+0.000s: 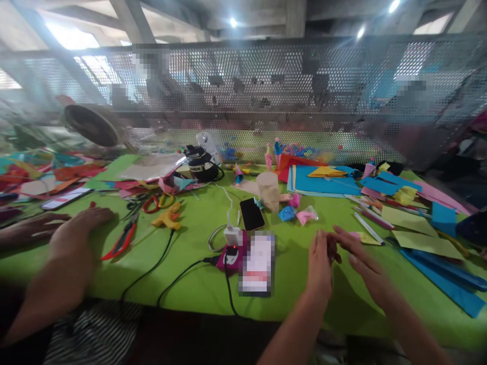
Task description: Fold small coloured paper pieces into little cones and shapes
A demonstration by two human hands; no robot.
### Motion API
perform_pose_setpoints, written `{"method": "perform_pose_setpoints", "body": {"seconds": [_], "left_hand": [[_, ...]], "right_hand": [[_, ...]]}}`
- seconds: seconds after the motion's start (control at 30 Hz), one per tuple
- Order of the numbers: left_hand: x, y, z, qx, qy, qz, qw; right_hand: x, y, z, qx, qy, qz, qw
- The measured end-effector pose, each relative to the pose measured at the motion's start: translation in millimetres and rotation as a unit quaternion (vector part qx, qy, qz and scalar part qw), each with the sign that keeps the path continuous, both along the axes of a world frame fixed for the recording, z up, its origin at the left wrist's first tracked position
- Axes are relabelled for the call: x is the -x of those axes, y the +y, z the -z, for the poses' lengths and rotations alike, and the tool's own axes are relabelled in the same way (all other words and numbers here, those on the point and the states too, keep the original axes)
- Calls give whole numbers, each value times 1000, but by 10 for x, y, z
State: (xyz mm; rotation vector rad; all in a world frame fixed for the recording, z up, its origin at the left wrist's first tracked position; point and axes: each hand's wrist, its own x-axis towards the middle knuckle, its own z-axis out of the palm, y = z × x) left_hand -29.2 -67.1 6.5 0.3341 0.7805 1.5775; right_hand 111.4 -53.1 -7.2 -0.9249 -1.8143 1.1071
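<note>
My left hand (320,256) is raised at the right of centre above the green table (292,261), its fingers bent and close together. What they hold, if anything, is hidden. Facing it, my right hand (358,256) has its fingers stretched out, and the fingertips of both hands nearly meet. Beyond them lie a blue crumpled piece (286,213) and a pink piece in clear wrap (306,216). A white pen (369,228) rests past my right hand.
Another person's hands (81,225) rest at the left near red-handled pliers (124,241). A phone (257,263), cables and a magenta power socket (232,257) lie mid-table. Yellow glue gun (167,217), cup (268,190) and coloured paper (321,180) stand farther back; blue strips (445,276) lie right.
</note>
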Motion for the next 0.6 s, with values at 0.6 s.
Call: {"method": "perform_pose_setpoints", "body": {"seconds": [0.6], "left_hand": [[-294, -182, -58, -12, -54, 83, 995]], "right_hand": [[120, 34, -187, -200, -65, 107, 972]]}}
